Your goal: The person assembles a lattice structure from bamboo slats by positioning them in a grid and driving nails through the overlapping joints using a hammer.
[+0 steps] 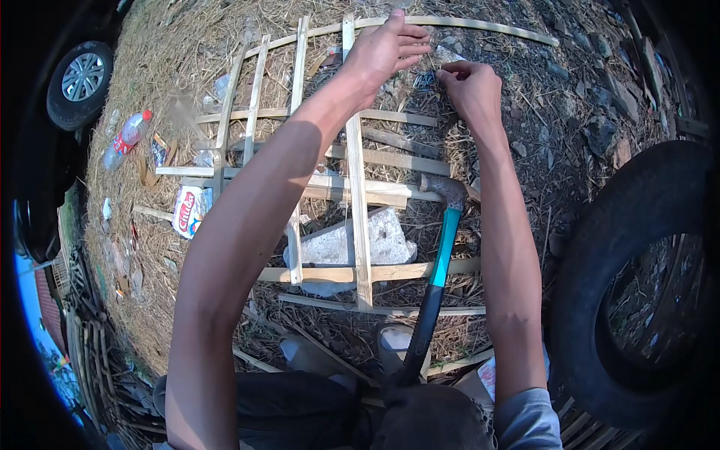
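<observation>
My left hand (381,56) is open with its fingers stretched out, above the far end of a lattice of thin wooden slats (358,172). To its right, my right hand (474,91) is closed in a pinch; what its fingertips hold, if anything, is too small to make out. Just left of those fingertips lies a small heap of thin metal pieces (425,80), which look like nails. A hammer (444,244) with a rusty head and a teal and black handle leans from the slats back toward my lap. Under the near slats sits a pale stone block (382,238).
A big black tyre (585,300) lies at the right. On the dry grass at the left are a plastic bottle (126,140) with a red cap and a white-and-red wrapper (193,210). A vehicle wheel (80,76) stands far left. Loose stones (600,135) lie at the far right.
</observation>
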Available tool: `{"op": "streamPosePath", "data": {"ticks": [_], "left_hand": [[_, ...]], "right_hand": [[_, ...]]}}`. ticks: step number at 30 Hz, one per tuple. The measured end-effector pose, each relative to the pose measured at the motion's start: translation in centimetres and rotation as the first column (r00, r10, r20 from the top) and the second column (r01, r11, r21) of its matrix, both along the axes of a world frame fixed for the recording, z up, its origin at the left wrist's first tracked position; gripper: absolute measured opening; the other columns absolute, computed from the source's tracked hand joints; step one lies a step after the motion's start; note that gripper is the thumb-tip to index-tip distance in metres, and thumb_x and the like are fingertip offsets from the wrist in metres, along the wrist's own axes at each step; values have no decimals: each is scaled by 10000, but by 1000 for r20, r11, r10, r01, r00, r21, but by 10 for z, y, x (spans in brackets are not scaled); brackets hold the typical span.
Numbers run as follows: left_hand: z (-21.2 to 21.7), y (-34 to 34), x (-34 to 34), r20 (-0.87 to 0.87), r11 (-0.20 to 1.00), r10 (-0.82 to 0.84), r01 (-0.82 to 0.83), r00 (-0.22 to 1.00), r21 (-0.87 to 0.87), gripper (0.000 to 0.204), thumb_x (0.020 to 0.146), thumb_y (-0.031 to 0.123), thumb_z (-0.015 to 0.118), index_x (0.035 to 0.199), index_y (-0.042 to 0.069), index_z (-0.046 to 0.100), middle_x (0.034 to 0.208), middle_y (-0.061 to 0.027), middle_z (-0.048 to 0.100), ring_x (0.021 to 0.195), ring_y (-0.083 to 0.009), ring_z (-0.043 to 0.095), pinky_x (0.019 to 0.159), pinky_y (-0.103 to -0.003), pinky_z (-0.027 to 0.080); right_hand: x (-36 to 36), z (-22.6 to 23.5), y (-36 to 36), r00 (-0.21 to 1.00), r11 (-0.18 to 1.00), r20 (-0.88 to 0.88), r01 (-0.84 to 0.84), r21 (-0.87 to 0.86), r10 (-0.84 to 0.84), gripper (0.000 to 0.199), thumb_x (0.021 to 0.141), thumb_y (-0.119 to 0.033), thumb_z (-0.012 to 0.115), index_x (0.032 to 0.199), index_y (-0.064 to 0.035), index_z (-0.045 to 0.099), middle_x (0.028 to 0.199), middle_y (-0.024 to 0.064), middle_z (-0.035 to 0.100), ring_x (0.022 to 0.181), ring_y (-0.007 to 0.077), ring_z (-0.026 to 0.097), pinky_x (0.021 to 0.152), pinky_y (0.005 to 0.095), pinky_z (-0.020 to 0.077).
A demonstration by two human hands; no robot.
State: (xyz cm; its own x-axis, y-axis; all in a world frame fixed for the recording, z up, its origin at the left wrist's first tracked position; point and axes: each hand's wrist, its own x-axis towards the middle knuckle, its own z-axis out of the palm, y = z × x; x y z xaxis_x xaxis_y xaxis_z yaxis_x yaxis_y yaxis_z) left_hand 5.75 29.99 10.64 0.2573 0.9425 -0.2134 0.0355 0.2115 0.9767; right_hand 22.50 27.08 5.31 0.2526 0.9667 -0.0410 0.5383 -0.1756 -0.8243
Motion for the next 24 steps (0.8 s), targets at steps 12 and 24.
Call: {"op": "streamPosePath", "data": {"ticks": [12, 24], "left_hand": [[1, -190, -54, -531, 842, 299, 42, 793, 538, 277, 1007, 202, 642, 1172, -2, 731, 1152, -187, 745, 1093, -329, 717, 955, -415, 543], [5, -304, -105, -484, 909, 271, -57, 832, 413, 302, 855, 136, 818, 1123, 9, 757, 1131, -125, 748, 1044, -270, 702, 945, -379, 529]], "right_hand": [[-35, 30, -39, 980, 991, 196, -4, 132, -22, 254, 897, -229, 725, 1004, -6, 784, 879, 206, 768, 807, 344, 760, 783, 399, 582], [-78, 75, -249, 928, 935, -150, -351, -51, 340, 124, 894, -56, 758, 976, 36, 744, 814, 139, 758, 739, 154, 737, 665, 285, 550]]}}
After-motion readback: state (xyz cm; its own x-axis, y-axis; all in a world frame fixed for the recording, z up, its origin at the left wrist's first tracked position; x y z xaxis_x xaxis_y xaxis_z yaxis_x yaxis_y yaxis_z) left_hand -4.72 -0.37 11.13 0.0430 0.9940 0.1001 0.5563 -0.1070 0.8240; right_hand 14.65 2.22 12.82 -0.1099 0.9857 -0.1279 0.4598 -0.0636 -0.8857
